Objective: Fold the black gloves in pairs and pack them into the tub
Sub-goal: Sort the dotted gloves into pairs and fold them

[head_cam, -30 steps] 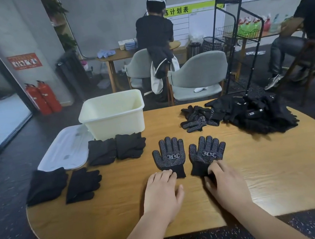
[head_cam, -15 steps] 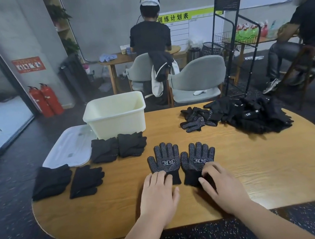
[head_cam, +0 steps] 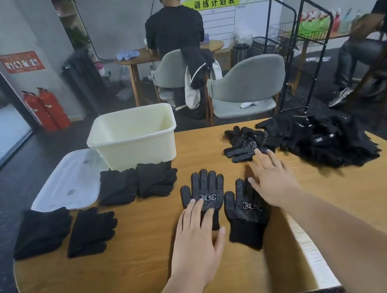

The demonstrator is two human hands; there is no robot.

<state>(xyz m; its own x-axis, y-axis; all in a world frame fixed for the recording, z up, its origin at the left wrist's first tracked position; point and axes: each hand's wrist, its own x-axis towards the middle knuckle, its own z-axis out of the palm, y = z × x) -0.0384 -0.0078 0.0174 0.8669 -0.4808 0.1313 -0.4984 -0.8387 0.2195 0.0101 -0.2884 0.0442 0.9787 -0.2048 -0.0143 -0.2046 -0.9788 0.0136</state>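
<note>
**2 gloves laid flat for pairing; tub not yet packed**

The left glove (head_cam: 204, 189) and right glove (head_cam: 245, 213) lie dotted side up, side by side, near the middle of the desk's (head_cam: 342, 200) near edge. The left grip (head_cam: 197, 241) lies flat, fingers straight, on the left glove's cuff. The right grip (head_cam: 274, 182) hangs with fingers apart over the right glove's fingertips, holding nothing. 4 folded bundles (head_cam: 118, 187) sit on the desk's left half, 2 just before the tub (head_cam: 136, 149) at the far edge. The tub looks empty, its lid (head_cam: 69, 180) beside it. A big pile (head_cam: 323, 151) sits far right, so most work is left, I judge. Each glove reads 冠恒, a pile tag (head_cam: 318, 139) reads 511, and the wall banner (head_cam: 214, 2) reads 训练计划表.
</note>
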